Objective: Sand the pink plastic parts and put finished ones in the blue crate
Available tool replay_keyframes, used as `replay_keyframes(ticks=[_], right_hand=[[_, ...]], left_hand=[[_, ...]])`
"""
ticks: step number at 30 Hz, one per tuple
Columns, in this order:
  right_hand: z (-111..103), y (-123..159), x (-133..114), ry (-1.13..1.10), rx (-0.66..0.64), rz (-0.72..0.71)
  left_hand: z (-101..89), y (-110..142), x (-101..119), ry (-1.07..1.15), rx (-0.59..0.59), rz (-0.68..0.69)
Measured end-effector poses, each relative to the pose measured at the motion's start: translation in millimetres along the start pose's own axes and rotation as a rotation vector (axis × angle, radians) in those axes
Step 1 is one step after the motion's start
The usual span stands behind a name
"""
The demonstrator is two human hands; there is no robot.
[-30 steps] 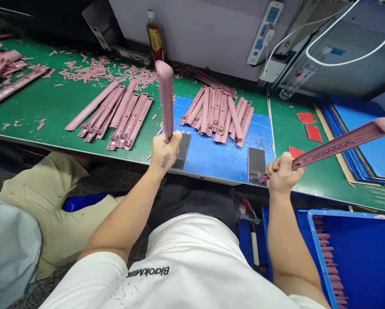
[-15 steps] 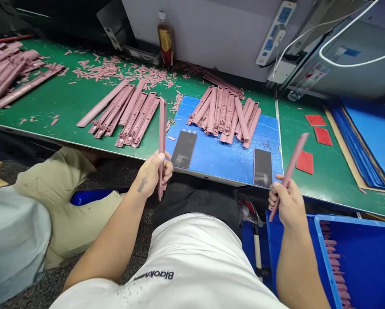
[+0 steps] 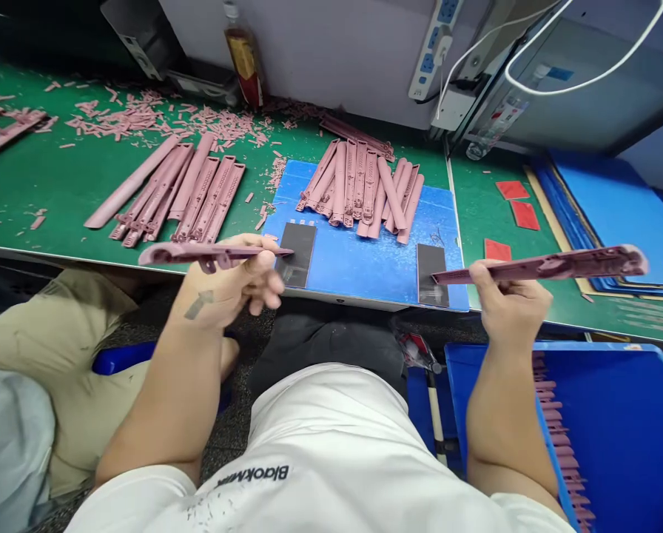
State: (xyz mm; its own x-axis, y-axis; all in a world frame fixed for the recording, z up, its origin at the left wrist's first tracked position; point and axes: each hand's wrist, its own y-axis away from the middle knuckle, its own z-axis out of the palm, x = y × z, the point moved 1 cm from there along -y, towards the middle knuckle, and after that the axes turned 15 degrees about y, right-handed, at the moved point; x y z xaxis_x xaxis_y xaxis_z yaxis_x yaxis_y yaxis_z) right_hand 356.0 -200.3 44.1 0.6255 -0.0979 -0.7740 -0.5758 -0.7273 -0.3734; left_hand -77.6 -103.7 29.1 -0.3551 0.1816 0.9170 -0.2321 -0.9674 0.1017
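Observation:
In my left hand a long pink plastic part is pinched between thumb and fingers. It lies nearly level, and its narrow end is over the left dark pad. My right hand grips a second long pink plastic part, whose wide end points right. The narrow tip of that one is at the right dark pad. Whether either tip touches its pad I cannot tell. Between and behind the pads, a pile of similar pink parts rests on the blue mat.
Left of the mat lie more pink parts and scattered pink scraps. Red squares and blue sheets are on the right. A blue bin holding pink parts stands below the edge. Another person's leg is at left.
Both pink parts have turned from roughly upright to nearly level, wide ends outward. My left hand has moved left and its lower fingers have loosened. The view has shifted rightward.

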Motion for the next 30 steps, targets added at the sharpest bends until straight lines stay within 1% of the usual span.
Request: replay_keyframes(ticks=[1, 2, 3, 4, 5, 6, 7, 8, 10, 12, 13, 14, 17, 18, 19, 21, 23, 25, 27, 28, 30], right_hand=[[7, -8, 4, 0.075, 0.072, -0.071], [15, -18, 8, 0.091, 0.104, -0.118], [26, -28, 12, 0.045, 0.093, -0.126], [37, -38, 16, -0.052, 0.041, -0.094], [49, -48, 19, -0.174, -0.022, -0.035], [60, -55, 20, -0.297, -0.069, 0.031], [69, -59, 20, -0.403, -0.086, 0.082], [76, -61, 20, -0.481, -0.081, 0.104], [82, -58, 16, -0.562, -0.049, 0.074], [84, -52, 13, -0.573, -0.073, 0.042], [86, -52, 12, -0.553, -0.086, 0.045], [87, -53, 12, -0.529, -0.077, 0.06], [94, -67, 15, -0.504, 0.036, 0.108], [96, -72, 16, -0.522, 0.059, 0.108], [98, -76, 18, -0.542, 0.054, 0.102], [100, -78, 20, -0.536, -0.006, 0.087], [101, -80, 23, -0.473, -0.024, 0.078], [101, -81, 25, -0.427, 0.042, 0.079], [100, -80, 24, -0.448, 0.085, 0.085], [98, -78, 23, -0.465, 0.062, 0.097], [97, -75, 20, -0.469, -0.053, 0.145]], left_hand=[[-9.0, -5, 2, -0.154, -0.017, 0.01], [-15.8, -12, 4, -0.296, -0.01, 0.079], [-19.3, -21, 7, -0.404, 0.022, 0.21], [-18.7, -32, 8, -0.463, 0.068, 0.38], [-14.4, -44, 7, -0.467, 0.107, 0.548], [-6.8, -58, 4, -0.417, 0.124, 0.676], [2.9, -71, -1, -0.333, 0.114, 0.738], [13.7, -83, -8, -0.234, 0.077, 0.719], [33.8, -98, -22, -0.064, 0.022, 0.583], [45.5, -104, -34, 0.048, 0.024, 0.476], [47.4, -106, -38, 0.085, 0.033, 0.456], [47.1, -109, -40, 0.117, 0.044, 0.471], [40.1, -124, -43, 0.126, 0.086, 0.633], [38.1, -129, -43, 0.12, 0.087, 0.665], [37.0, -133, -43, 0.119, 0.077, 0.671], [37.9, -139, -44, 0.128, 0.061, 0.612], [42.0, -144, -44, 0.122, 0.085, 0.573], [45.9, -148, -43, 0.081, 0.157, 0.561], [47.1, -148, -42, 0.057, 0.22, 0.525], [46.7, -147, -42, 0.05, 0.223, 0.481], [44.7, -144, -41, 0.037, 0.187, 0.382]])
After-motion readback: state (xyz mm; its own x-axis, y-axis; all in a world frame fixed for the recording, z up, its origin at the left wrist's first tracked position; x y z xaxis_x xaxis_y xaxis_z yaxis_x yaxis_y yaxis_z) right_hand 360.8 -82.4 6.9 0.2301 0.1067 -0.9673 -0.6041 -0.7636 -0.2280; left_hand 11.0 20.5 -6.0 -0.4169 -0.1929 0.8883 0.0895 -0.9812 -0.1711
